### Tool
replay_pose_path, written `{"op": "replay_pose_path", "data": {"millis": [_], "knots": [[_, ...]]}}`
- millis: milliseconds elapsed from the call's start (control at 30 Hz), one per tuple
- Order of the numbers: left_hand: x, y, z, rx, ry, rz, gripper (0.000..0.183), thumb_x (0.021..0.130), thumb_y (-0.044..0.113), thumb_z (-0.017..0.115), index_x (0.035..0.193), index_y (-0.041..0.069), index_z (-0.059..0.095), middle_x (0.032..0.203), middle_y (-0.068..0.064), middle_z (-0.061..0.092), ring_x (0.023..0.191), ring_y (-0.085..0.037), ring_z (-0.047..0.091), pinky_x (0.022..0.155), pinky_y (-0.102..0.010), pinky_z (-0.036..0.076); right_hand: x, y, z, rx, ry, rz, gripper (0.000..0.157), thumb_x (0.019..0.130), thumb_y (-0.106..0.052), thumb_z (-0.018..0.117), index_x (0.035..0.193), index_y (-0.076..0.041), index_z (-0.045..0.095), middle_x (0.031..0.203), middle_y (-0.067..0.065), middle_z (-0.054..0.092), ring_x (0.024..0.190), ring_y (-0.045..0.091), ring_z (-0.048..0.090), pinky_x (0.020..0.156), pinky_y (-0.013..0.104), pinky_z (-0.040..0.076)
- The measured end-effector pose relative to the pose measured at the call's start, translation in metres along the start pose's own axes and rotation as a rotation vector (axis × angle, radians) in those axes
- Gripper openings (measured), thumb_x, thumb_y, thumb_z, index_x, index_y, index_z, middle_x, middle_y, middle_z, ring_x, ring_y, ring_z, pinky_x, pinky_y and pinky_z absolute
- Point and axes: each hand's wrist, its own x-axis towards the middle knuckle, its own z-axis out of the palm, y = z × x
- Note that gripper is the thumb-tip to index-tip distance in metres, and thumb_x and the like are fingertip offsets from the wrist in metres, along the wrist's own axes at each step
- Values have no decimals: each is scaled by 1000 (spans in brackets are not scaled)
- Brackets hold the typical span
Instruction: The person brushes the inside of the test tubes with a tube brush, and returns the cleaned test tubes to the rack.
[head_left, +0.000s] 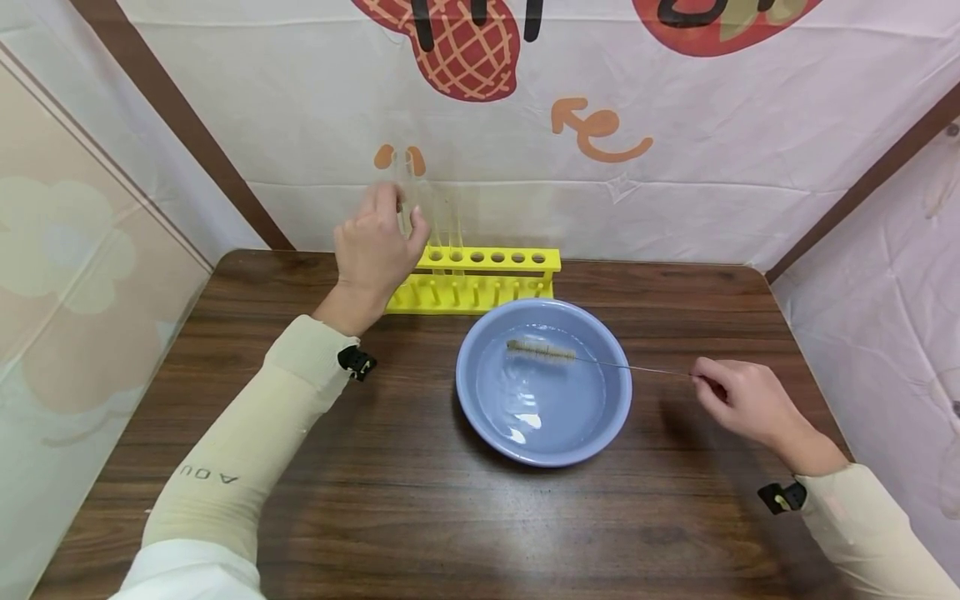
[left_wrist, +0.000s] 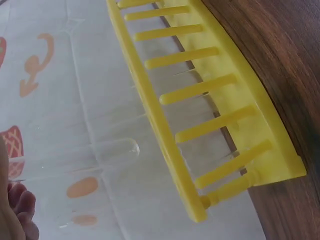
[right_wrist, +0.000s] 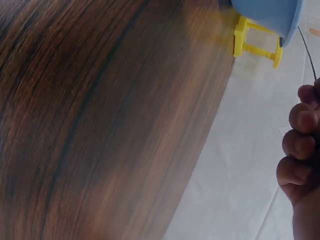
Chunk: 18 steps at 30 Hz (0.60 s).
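A clear glass test tube (left_wrist: 95,154) is in my left hand (head_left: 375,242), pinched at the back of the table. Its rounded bottom hangs above the yellow test tube rack (head_left: 480,307), apart from it in the left wrist view. More clear tubes (head_left: 456,225) stand upright in the rack's left part, just right of that hand. With curled fingers, my right hand (head_left: 750,404) grips the thin wire handle of a test tube brush (head_left: 542,351). The bristles lie over the water inside the blue basin (head_left: 468,408), and the wire crosses its right rim.
The basin stands right in front of the rack on a dark wood-grain table (head_left: 375,517). A printed white cloth (head_left: 315,108) hangs close behind the table's back edge, with more cloth at both sides. Holes on the rack's right side hold no tubes.
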Motion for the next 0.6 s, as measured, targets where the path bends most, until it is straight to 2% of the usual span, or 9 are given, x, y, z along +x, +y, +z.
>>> {"op": "replay_pose_path", "data": {"millis": [133,300,433,533,600], "knots": [[-1,0,-5,-36,16,63,19,91,16,56,91,-3,54,70,-16,56,47,-27,45,37,-39,37,-1,-2,0,105,-18,50,26,84,5,68,85,-20,60,64,-17,42,54,-5,33,49,19,30],[-9,-2,-8,-85,-11,181,17,92,13,57,96,-4,52,72,-16,57,47,-27,47,39,-38,41,-1,-3,1,237,-54,105,30,88,10,66,87,-19,60,67,-16,44,54,-2,36,49,18,32],[-17,-4,-10,-108,-68,263,22,92,10,59,107,-7,55,86,-21,62,64,-34,59,53,-43,54,-1,-4,0,324,-88,141,30,90,12,64,88,-18,61,72,-14,49,57,1,41,50,21,35],[-23,-6,-10,-146,-127,283,25,93,8,60,113,-7,58,92,-21,61,73,-35,60,61,-44,57,-1,-5,-1,382,-109,165,31,91,12,63,88,-18,62,73,-13,50,59,2,42,51,22,37],[-27,-6,-11,-166,-166,287,24,94,7,59,115,-6,58,94,-20,60,73,-34,58,59,-43,56,-1,-6,-1,423,-125,183,32,93,12,62,88,-19,61,72,-13,49,59,2,43,51,23,37]]}}
